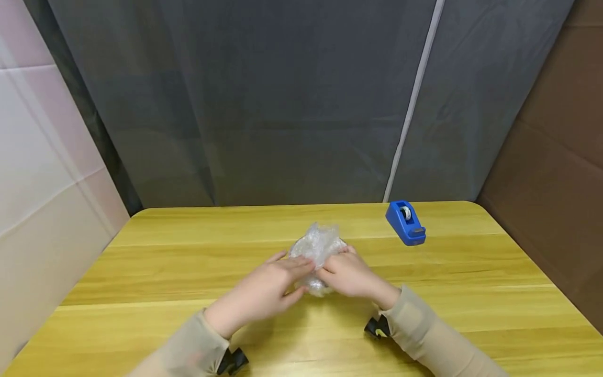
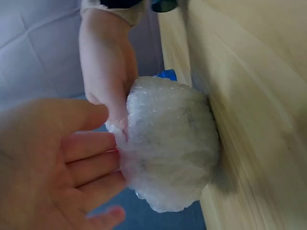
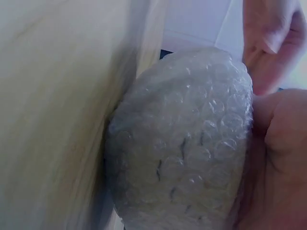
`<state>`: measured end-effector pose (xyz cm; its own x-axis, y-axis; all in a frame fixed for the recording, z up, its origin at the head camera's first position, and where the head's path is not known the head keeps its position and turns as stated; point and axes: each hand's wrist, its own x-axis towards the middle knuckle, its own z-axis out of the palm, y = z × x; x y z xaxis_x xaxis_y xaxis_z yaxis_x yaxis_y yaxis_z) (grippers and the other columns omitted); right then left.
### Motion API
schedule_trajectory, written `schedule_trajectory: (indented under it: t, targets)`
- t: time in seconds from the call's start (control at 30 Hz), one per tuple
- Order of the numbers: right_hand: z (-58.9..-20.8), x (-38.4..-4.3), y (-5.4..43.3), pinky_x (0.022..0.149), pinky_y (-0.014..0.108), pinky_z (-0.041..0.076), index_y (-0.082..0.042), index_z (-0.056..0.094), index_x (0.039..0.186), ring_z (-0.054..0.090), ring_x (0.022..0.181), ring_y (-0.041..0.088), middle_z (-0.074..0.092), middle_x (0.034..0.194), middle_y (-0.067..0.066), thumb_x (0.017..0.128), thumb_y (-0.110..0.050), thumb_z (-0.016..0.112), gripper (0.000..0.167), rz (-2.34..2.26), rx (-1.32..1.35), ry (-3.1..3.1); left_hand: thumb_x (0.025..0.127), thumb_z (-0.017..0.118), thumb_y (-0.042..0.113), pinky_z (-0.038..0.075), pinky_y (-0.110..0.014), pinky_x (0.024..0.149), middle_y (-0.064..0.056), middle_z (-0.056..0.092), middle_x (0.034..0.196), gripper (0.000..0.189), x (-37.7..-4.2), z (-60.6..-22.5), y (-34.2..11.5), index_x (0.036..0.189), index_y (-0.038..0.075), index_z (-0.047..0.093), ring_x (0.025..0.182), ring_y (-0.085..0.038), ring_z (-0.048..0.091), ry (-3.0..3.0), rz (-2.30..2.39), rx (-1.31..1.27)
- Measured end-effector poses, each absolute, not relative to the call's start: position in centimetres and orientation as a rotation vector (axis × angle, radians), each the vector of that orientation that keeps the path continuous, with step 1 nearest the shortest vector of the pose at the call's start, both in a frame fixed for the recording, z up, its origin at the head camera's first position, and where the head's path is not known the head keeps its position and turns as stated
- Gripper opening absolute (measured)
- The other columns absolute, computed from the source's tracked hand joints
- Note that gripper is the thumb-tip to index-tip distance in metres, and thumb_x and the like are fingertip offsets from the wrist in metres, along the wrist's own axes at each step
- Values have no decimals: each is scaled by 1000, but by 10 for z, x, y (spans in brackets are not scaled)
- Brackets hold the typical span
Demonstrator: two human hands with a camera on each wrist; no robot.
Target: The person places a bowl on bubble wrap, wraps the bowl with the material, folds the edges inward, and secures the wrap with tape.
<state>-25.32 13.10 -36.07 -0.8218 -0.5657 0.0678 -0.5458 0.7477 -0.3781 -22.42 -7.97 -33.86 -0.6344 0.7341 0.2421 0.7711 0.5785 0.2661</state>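
Note:
A rounded bundle in clear bubble wrap point(image 1: 316, 245) sits on the wooden table, a loose end of the wrap standing up at its far side. My left hand point(image 1: 278, 280) reaches over from the left, fingers extended and fingertips resting on the wrap's top. From the other side my right hand point(image 1: 350, 273) grips the wrap with curled fingers, its thumb pressed down near the left fingertips. In the right wrist view, dark marks show through the bubbles of the bundle point(image 3: 182, 139); the wrapped object itself is hidden.
A blue tape dispenser point(image 1: 406, 225) with a roll in it stands toward the table's back right. The wooden table point(image 1: 188, 246) ends at a dark grey curtain point(image 1: 282, 104) behind. Pale fabric hangs on the left side and brown fabric on the right.

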Motion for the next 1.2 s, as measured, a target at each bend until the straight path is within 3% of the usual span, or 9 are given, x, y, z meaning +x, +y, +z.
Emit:
schedule_trajectory:
  t: [0.13, 0.37, 0.5, 0.6, 0.7, 0.8, 0.93, 1.03, 1.2]
  targets:
    - [-358, -254, 133, 97, 46, 31, -21, 65, 79, 50, 66, 9, 50, 60, -13, 103, -28, 39, 35, -532, -947, 2862, 96, 57, 38, 17, -52, 115, -4, 50, 141, 51, -222, -339, -75, 137, 8, 54, 131, -20, 46, -2755, -291, -1273]
    - [-350, -259, 143, 104, 50, 29, -19, 59, 77, 54, 74, 7, 57, 72, -13, 102, -22, 35, 35, -544, -1024, 2751, 97, 53, 46, 17, -53, 115, -3, 56, 136, 51, -224, -341, -64, 133, 10, 60, 127, -20, 51, -2730, -86, -1250]
    - [-341, -260, 151, 80, 36, 49, -16, 63, 73, 49, 64, 5, 54, 67, -11, 98, -20, 44, 31, -679, -1043, 2722, 88, 62, 53, 18, -54, 115, -1, 65, 123, 54, -230, -342, -57, 122, 12, 67, 117, -20, 58, -2689, -30, -1277]
    - [-332, -257, 154, 65, 30, 51, -13, 71, 77, 55, 67, 7, 62, 74, -8, 94, -19, 54, 25, -727, -1113, 2831, 82, 70, 53, 22, -56, 113, 5, 70, 100, 42, -236, -342, -52, 103, 16, 70, 101, -17, 64, -2671, 2, -1297]
    - [-326, -252, 154, 90, 39, 49, -13, 75, 97, 64, 95, 14, 69, 104, -2, 95, -25, 58, 21, -608, -1241, 2955, 79, 76, 47, 25, -57, 111, 11, 65, 78, 29, -242, -340, -50, 85, 20, 67, 82, -12, 64, -2713, -25, -1327]
    - [-325, -247, 151, 109, 57, 28, -13, 69, 121, 54, 123, 18, 61, 131, 0, 95, -41, 58, 40, -432, -1308, 2925, 80, 77, 43, 26, -58, 110, 13, 65, 76, 24, -246, -338, -49, 84, 21, 69, 80, -10, 65, -2775, -102, -1362]
    - [-330, -243, 148, 109, 68, 9, -10, 55, 138, 42, 134, 19, 48, 144, 1, 79, -63, 66, 80, -255, -1190, 2820, 81, 75, 42, 26, -60, 110, 7, 71, 89, 33, -249, -338, -50, 101, 16, 73, 91, -15, 66, -2813, -152, -1378]
    - [-336, -242, 146, 107, 72, 7, -10, 53, 139, 42, 134, 20, 46, 146, 2, 65, -68, 74, 96, -153, -1073, 2803, 81, 75, 43, 25, -59, 110, 5, 72, 91, 39, -248, -340, -51, 107, 14, 72, 92, -17, 67, -2813, -149, -1370]
    - [-346, -245, 142, 107, 71, 10, -13, 56, 137, 47, 130, 22, 51, 141, 1, 58, -66, 79, 97, -99, -1005, 2837, 83, 72, 46, 19, -59, 113, 3, 71, 104, 47, -245, -346, -54, 116, 13, 69, 101, -18, 64, -2794, -159, -1339]
